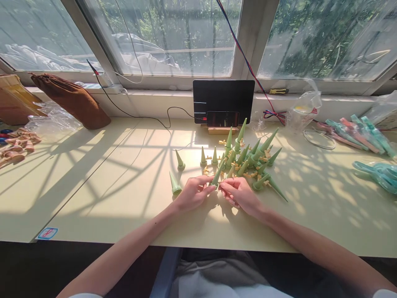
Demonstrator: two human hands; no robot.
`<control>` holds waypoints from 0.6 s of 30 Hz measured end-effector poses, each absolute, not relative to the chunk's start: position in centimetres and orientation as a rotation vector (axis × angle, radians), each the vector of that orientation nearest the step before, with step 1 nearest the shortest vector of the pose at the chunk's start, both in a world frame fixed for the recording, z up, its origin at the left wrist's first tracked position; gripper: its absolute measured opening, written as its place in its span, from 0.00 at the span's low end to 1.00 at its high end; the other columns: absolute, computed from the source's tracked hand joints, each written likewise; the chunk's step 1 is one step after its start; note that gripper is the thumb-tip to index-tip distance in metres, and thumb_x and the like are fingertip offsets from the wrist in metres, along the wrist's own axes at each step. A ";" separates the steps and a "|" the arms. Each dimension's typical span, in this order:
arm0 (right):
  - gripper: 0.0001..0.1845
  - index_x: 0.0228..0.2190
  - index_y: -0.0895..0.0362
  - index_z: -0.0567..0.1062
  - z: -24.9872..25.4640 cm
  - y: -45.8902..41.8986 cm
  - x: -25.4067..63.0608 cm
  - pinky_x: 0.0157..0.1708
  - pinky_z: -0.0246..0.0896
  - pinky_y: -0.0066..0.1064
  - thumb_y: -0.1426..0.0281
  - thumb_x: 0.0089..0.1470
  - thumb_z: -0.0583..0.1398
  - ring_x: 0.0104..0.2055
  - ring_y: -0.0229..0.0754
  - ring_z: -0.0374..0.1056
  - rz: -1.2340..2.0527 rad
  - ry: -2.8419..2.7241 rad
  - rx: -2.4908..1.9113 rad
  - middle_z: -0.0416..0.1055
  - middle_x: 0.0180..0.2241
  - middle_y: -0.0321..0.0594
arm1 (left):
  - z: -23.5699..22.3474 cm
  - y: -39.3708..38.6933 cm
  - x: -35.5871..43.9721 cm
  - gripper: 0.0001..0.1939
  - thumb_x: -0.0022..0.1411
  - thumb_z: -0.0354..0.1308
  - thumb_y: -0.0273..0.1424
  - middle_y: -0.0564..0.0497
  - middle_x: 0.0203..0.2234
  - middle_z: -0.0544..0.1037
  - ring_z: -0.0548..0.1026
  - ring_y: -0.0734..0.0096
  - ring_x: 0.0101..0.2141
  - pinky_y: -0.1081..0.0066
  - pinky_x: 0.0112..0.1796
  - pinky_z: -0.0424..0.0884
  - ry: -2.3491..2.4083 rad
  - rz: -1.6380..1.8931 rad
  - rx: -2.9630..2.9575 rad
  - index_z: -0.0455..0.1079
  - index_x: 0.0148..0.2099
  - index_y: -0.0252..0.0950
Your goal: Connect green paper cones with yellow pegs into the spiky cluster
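Between the thumb and fingers of my left hand (196, 192) is a green plastic cone (217, 176), its tip pointing up and slightly right. My right hand (240, 193) pinches at the cone's lower right side; whatever lies in its fingertips is too small to make out. Just beyond my hands lies a heap of similar green cones (248, 159) mixed with small yellowish pieces (266, 155). To the left, two more cones, a larger one (175, 185) by my left wrist and a smaller one (180, 160) behind it, stand upright apart from the heap.
At the back a dark tablet (223, 97) and a phone (222, 118) lean on a wooden stand. A brown drawstring bag (72, 101) and wooden pieces (20, 145) lie left. Pink and teal plastic items (362, 132), a clear bag (304, 109) and cables (274, 116) occupy the right.
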State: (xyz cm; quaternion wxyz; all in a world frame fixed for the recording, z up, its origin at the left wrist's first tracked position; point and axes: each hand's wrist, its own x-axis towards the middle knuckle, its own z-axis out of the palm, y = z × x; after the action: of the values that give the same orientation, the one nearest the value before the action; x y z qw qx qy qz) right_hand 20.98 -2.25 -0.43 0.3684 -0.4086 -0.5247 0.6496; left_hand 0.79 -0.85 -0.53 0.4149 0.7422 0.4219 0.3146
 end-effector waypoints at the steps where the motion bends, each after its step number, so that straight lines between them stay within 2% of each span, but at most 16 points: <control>1: 0.19 0.20 0.58 0.69 -0.5 -2.3 21.0 0.13 0.42 0.24 0.62 0.59 0.57 0.13 0.30 0.48 1.640 -1.377 -1.063 0.56 0.12 0.28 | -0.4 -0.9 0.8 0.17 0.66 0.55 0.36 0.46 0.44 0.79 0.76 0.66 0.39 0.73 0.34 0.75 1.055 0.782 1.864 0.75 0.53 0.36; 5: 0.21 0.19 0.57 0.66 -0.6 -2.3 20.9 0.13 0.41 0.25 0.62 0.61 0.56 0.12 0.31 0.50 1.499 -1.510 -1.095 0.54 0.11 0.28 | 0.1 -0.9 0.8 0.18 0.65 0.55 0.37 0.45 0.43 0.79 0.74 0.69 0.34 0.73 0.32 0.73 1.073 0.749 1.867 0.76 0.51 0.35; 10: 0.21 0.19 0.57 0.65 -0.7 -2.5 20.8 0.18 0.47 0.26 0.64 0.63 0.54 0.16 0.32 0.55 1.230 -1.712 -1.116 0.56 0.14 0.29 | 0.4 -0.7 0.7 0.17 0.66 0.54 0.37 0.48 0.36 0.79 0.70 0.74 0.28 0.77 0.27 0.68 1.023 0.715 1.897 0.77 0.50 0.35; 14: 0.20 0.19 0.57 0.64 -0.9 -2.4 20.9 0.23 0.47 0.28 0.67 0.63 0.53 0.21 0.32 0.53 0.887 -1.915 -1.115 0.58 0.17 0.31 | 0.5 -0.6 0.6 0.17 0.67 0.53 0.37 0.49 0.35 0.79 0.70 0.74 0.30 0.78 0.26 0.66 0.992 0.691 1.885 0.78 0.49 0.36; 18: 0.19 0.20 0.57 0.61 -1.2 -2.2 21.0 0.25 0.45 0.28 0.69 0.63 0.52 0.23 0.34 0.53 0.686 -2.041 -1.090 0.60 0.20 0.33 | 0.5 -0.5 0.6 0.18 0.66 0.53 0.37 0.48 0.35 0.79 0.71 0.72 0.32 0.79 0.25 0.65 0.995 0.682 1.861 0.77 0.50 0.36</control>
State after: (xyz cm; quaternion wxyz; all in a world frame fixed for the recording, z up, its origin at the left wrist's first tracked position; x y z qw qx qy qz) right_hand 20.96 -2.16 -1.23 0.3561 -0.4221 -0.7902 0.2656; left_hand 0.55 -0.53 0.46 0.4455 0.7512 0.4018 0.2754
